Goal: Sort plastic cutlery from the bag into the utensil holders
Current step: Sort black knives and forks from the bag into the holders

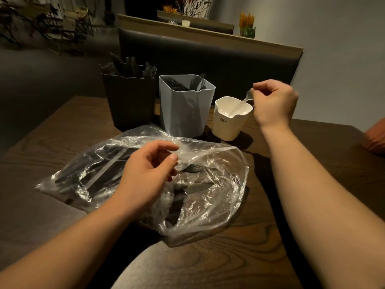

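Right grip (273,101) pinches a clear spoon (241,104) slanting down into the cream holder (229,124).

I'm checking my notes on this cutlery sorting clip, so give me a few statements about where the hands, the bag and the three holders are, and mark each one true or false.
1. The right hand holds a clear utensil whose lower end is inside the cream holder. True.
2. The left hand is lifting the black holder. False: it rests at the plastic bag, pinching its upper film.
3. The grey holder stands between the black holder and the cream one. True.
4. The plastic bag is empty. False: dark cutlery shows through it.
5. The black holder has no cutlery in it. False: dark utensils stick up above its rim.
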Tool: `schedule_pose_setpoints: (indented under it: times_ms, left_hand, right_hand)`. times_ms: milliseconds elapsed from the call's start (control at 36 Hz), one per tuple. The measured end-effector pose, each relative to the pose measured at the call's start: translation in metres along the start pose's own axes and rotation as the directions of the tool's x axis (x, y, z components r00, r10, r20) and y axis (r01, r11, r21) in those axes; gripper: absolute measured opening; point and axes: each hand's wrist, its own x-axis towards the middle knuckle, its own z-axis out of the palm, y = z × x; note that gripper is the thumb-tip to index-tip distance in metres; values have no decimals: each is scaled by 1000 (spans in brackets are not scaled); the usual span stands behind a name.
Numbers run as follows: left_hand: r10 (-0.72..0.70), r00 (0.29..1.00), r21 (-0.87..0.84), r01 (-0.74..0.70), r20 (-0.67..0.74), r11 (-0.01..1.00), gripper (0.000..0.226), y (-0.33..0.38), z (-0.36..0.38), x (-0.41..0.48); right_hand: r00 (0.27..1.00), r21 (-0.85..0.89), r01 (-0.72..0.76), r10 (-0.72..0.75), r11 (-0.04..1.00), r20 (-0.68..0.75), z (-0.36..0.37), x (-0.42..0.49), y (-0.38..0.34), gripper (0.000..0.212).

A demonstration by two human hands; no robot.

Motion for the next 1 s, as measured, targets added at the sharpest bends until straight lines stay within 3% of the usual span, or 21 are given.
schedule_pose_setpoints:
  times_ms: [83,167,250,306,417,500,583,667,722,750,778,806,833,861,889,917,944,1000]
  left_hand:
    - [41,999,13,-41,-9,999,19,1,0,0]
    - [85,996,60,-84,-15,995,21,3,-2,0]
    - [153,988,157,-153,7,976,22,4,-6,-1]
    - [226,973,267,-229,41,936,21,4,-8,-1]
    - [272,938,519,-346,217,781,24,10,-12,-2]
    - [155,907,639,-388,391,664,34,15,-17,-1]
    - [60,866,744,-459,496,485,32,18,-21,1]
    - [-52,879,838,-432,474,334,36,22,-26,3]
    - [-87,894,880,-410,440,240,61,23,-28,4]
    - [-96,905,896,-388,415,218,69,25,-29,4]
    - [-104,919,913,-356,381,200,71,27,-29,3]
    - [-109,931,929,-327,348,174,68,29,-30,3]
    - [-104,940,941,-310,325,135,64,31,-30,3]
    - [-94,945,948,-304,312,90,60,33,-31,3]
    - [-82,949,952,-301,304,51,57,35,-33,3]
    - [-79,953,956,-292,294,28,56,36,-36,3]
    - [-83,957,960,-278,279,17,55,38,-39,3]
    - [-97,965,970,-244,243,1,58,40,-44,3]
  right_hand:
    - [998,-68,52,-50,996,37,13,3,9,15]
    - [996,-54,84,-85,995,-12,17,4,11,15]
    - [986,-24,92,-94,995,-135,13,9,9,15]
    - [990,-70,99,-105,993,-90,12,12,10,15]
    - [972,-307,46,28,951,232,21,9,14,15]
    - [949,-467,-4,151,884,278,22,2,7,19]
    - [921,-547,97,133,832,366,17,-3,-1,28]
    - [906,-473,144,76,869,416,10,-9,-9,35]
    - [917,-227,87,12,970,400,-1,-21,-28,23]
    - [892,-34,-5,20,999,451,-10,-29,-42,22]
    - [816,184,-140,8,973,579,-20,-38,-56,27]
    - [672,349,-293,-68,890,737,-31,-48,-69,31]
    - [473,395,-421,-174,817,864,-41,-58,-81,29]
    - [262,351,-468,-252,811,932,-48,-66,-89,24]
    - [78,269,-419,-260,867,962,-49,-73,-92,21]
    - [-42,194,-285,-214,939,976,-45,-80,-91,20]
    - [-59,133,-96,-139,986,989,-36,-87,-87,19]
    - [136,-6,290,-35,957,990,-14,-98,-81,21]
